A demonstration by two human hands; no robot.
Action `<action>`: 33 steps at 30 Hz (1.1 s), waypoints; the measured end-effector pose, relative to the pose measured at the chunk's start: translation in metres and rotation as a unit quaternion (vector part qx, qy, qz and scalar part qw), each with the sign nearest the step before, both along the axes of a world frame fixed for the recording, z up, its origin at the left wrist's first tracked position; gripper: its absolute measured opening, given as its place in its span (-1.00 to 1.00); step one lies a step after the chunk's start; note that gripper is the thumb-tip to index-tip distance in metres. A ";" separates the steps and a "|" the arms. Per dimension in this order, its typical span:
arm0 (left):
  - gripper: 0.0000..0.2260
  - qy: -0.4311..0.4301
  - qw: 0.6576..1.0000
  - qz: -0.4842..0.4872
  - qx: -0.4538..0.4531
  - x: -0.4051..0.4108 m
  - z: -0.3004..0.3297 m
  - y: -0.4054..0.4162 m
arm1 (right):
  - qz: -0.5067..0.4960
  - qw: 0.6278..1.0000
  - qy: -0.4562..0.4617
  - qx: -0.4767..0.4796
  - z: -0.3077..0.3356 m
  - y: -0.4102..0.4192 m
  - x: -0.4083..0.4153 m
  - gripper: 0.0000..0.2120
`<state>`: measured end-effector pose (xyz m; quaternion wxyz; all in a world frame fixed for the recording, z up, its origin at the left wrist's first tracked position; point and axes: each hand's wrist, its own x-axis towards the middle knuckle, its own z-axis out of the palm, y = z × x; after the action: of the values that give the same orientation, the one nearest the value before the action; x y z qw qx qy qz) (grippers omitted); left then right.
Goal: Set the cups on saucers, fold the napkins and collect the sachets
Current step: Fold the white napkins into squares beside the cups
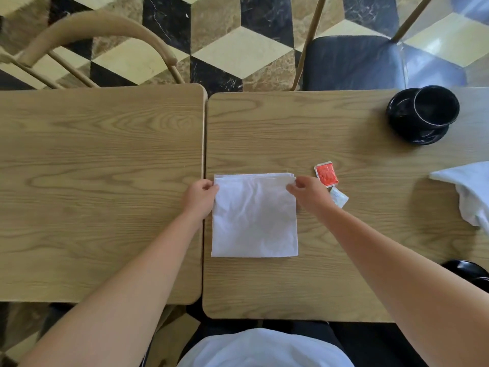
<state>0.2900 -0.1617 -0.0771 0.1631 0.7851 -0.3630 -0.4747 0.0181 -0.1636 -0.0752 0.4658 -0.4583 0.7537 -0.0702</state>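
Note:
A white napkin (254, 215) lies folded into a square on the right wooden table (330, 274). My left hand (201, 197) pinches its far left corner and my right hand (309, 193) pinches its far right corner. A red sachet (326, 174) lies just right of my right hand, and a pale sachet (340, 197) is partly hidden behind that hand. At the far right a black cup (434, 105) stands on a black saucer (412, 133). A second, unfolded white napkin (468, 192) lies crumpled at the right edge.
A second wooden table (100, 186) adjoins on the left, with a narrow gap between the two. Another black dish (468, 271) peeks out beyond my right forearm. A wooden chair (100, 35) and a dark-cushioned chair (352, 62) stand on the far side.

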 end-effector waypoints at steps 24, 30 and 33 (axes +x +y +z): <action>-0.83 -0.059 0.993 0.010 0.102 0.008 0.006 0.122 | 0.004 0.996 0.028 0.079 0.003 0.118 0.000 -0.69; -0.76 0.131 0.952 0.207 0.181 0.001 0.005 0.166 | -0.073 0.990 -0.040 0.114 0.000 0.153 0.009 -0.61; -0.79 0.260 0.893 0.310 0.198 -0.006 0.009 0.166 | -0.085 0.987 -0.060 0.120 -0.002 0.154 0.014 -0.73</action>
<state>0.2839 0.0041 -0.0682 0.2315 0.7221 0.0554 -0.6495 0.0316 -0.0092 -0.0774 0.5539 -0.3286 0.7636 -0.0461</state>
